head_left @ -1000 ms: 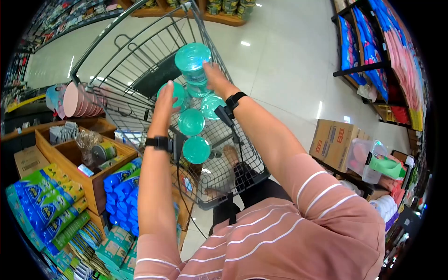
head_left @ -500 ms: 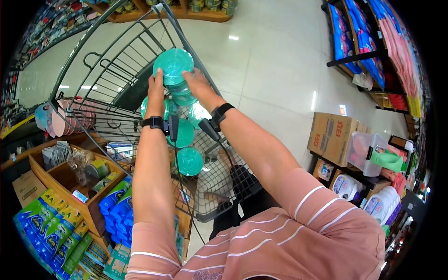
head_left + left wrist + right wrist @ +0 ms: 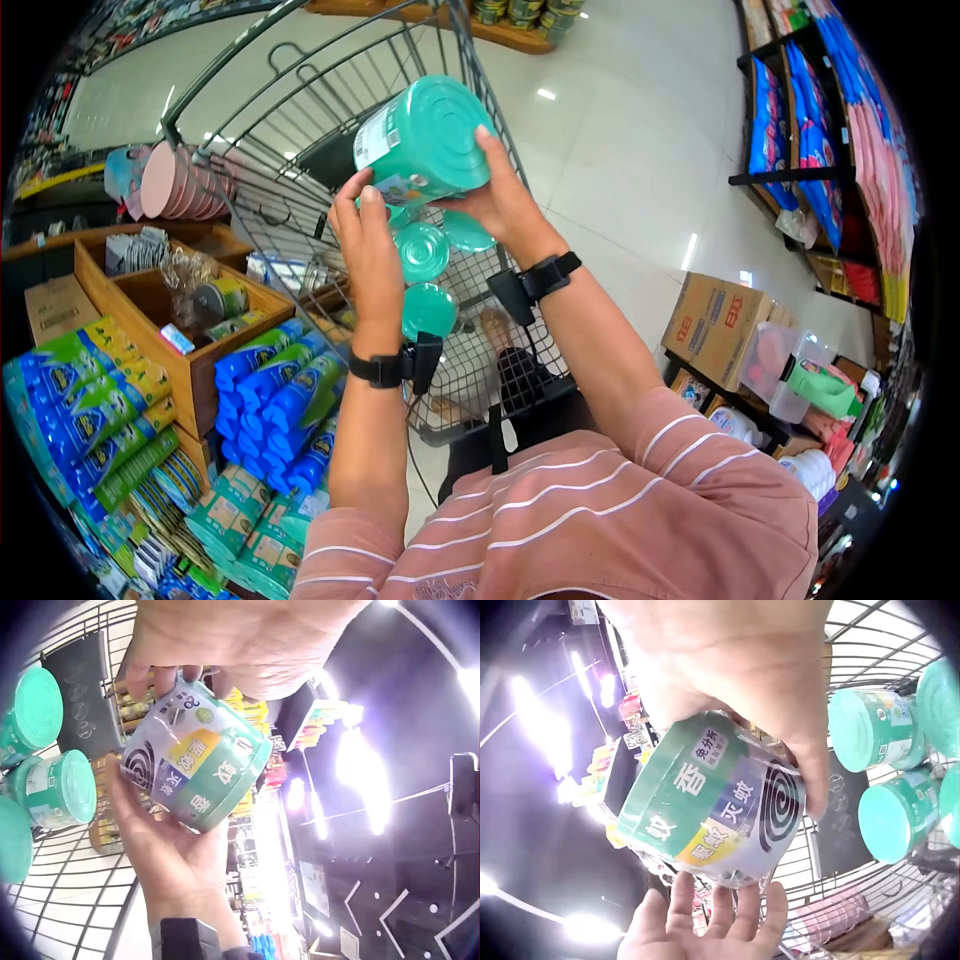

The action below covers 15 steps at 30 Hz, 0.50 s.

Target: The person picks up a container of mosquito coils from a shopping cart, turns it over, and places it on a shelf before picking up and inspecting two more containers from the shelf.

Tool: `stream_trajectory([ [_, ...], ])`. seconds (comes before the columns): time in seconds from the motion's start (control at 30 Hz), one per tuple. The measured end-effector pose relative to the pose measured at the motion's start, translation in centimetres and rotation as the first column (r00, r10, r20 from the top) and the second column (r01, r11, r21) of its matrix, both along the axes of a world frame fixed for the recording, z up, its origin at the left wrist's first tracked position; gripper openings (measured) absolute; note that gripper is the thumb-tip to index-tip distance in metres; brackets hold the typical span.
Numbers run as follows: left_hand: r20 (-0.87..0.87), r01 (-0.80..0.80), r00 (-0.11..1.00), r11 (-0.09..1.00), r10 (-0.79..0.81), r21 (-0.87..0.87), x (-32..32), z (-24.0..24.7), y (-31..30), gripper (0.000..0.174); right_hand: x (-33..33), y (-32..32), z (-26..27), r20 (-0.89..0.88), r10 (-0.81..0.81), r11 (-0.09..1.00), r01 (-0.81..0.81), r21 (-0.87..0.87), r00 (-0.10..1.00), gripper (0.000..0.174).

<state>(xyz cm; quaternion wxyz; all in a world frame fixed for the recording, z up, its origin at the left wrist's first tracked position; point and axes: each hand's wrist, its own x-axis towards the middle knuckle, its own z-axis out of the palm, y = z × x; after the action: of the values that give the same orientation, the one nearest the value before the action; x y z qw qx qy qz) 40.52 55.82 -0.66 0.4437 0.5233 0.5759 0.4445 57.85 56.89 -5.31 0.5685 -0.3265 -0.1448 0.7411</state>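
At the far left, blue, green and yellow packs (image 3: pixel 100 420) are stacked against a wooden stand (image 3: pixel 203 395); blue bundles (image 3: pixel 285 395) lie beside it, with pink round objects (image 3: pixel 165 195) behind. Next comes a grey wire shopping cart (image 3: pixel 222 63), at which a person in a striped pink shirt (image 3: pixel 570 500) stands. The left hand (image 3: pixel 368 245) is over the cart, its grip loose, fingers spread at the side of a green canister (image 3: pixel 435 135); I cannot tell how firmly they touch. The canister is held up above the cart, tilted, lid towards the person; its label shows a black spiral. More green-lidded canisters (image 3: pixel 421 252) stand below, inside the cart. The right hand (image 3: pixel 505 200) has its grip wrapped around the canister, thumb against the lid. Further right, a cardboard box (image 3: pixel 715 320) sits beside a see-through bin (image 3: pixel 765 360), near shelves of blue packages (image 3: pixel 768 130).
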Motion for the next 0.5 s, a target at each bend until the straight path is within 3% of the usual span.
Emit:
stream_trajectory([
  [0.17,0.182,-0.066,0.981,0.998,0.066,-0.009,-2.6,4.0,-5.4,0.048,-1.3,-3.1,3.8,-0.105,0.130,0.992,-0.130,0.005,0.986,0.070],
  [0.3,0.271,-0.098,0.957,0.994,0.106,-0.044,-5.8,6.4,-10.0,0.049,-3.3,-6.5,6.9,-0.025,0.226,0.974,-0.226,-0.001,0.974,0.071],
  [0.37,0.338,-0.130,0.929,0.988,0.151,-0.083,-7.3,8.3,-12.6,0.049,-4.5,-8.3,7.7,-0.065,0.303,0.953,-0.304,-0.004,0.951,0.070],
  [0.5,0.333,-0.140,0.932,0.989,0.145,-0.041,-11.7,10.5,-18.7,0.048,-8.2,-12.8,10.7,-0.055,0.396,0.918,-0.397,-0.010,0.916,0.067],
])
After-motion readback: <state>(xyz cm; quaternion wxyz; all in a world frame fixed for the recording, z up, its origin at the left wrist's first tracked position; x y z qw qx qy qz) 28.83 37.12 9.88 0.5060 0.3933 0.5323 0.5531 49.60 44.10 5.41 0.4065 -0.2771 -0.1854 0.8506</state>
